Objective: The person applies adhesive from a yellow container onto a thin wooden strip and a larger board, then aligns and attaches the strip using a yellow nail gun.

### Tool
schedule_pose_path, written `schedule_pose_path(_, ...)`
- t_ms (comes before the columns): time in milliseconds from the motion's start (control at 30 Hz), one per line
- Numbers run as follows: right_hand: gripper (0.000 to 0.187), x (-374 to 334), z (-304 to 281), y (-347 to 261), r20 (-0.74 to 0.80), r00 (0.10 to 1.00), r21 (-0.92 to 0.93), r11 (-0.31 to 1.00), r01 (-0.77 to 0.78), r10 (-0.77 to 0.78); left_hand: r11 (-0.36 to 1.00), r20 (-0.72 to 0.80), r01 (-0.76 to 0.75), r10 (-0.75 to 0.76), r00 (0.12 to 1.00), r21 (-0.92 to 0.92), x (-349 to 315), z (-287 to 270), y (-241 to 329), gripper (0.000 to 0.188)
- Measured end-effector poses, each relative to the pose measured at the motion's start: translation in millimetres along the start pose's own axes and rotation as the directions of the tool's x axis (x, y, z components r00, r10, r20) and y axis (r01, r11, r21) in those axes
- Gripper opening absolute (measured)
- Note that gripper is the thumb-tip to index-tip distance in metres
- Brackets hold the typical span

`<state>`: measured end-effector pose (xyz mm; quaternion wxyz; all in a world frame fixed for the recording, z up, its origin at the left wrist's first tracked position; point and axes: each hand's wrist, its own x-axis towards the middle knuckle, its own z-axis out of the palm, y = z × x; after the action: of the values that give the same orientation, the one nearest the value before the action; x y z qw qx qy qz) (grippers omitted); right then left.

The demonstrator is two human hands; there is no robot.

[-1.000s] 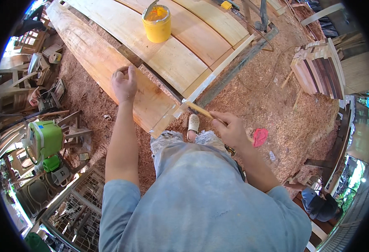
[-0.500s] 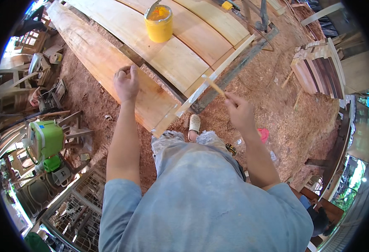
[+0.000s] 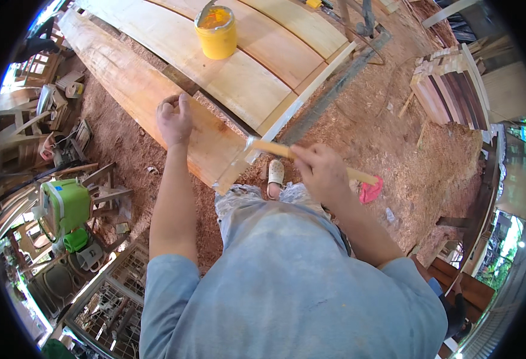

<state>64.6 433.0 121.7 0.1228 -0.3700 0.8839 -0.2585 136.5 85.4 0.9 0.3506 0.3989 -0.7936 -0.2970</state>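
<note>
My right hand [image 3: 321,170] is closed round a light wooden stick [image 3: 275,149]. Its whitish left end meets the end of the nearest long board [image 3: 132,90], by a pale crosswise strip [image 3: 305,108]. Over that same board is my left hand [image 3: 175,119], fingers curled and thumb raised; anything inside them is hidden, and I cannot tell whether it touches the wood. Beyond a dark gap lie several more wide boards [image 3: 215,76] side by side. A yellow bucket [image 3: 218,43] with orange-yellow smears inside its rim stands on them.
Wood shavings cover the floor [image 3: 370,113]. A stack of pale and dark wood pieces [image 3: 448,96] is at the right. At the left are a green box-shaped container [image 3: 66,203] and scrap wood. A pink-red item [image 3: 370,190] lies on the floor near my right forearm.
My right hand has come left and nearer to me along the pale strip, turning the stick almost level. My left hand has barely moved. The view has shifted slightly.
</note>
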Motion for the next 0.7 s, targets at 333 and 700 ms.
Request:
schedule_pose_path(333, 0.029, -26, 27, 5, 0.077, 0.967, 0.349, 0.902, -0.256, 0.245, 0.998, -0.001, -0.06, 0.06, 0.998, -0.037, 0, 0, -5, 0.031)
schedule_pose_path(700, 0.031, -45, 49, 15, -0.013, 0.98, 0.442, 0.88, -0.172, 0.198, 1.0, 0.0, -0.002, 0.002, 1.0, -0.001, 0, -3, -1, 0.033)
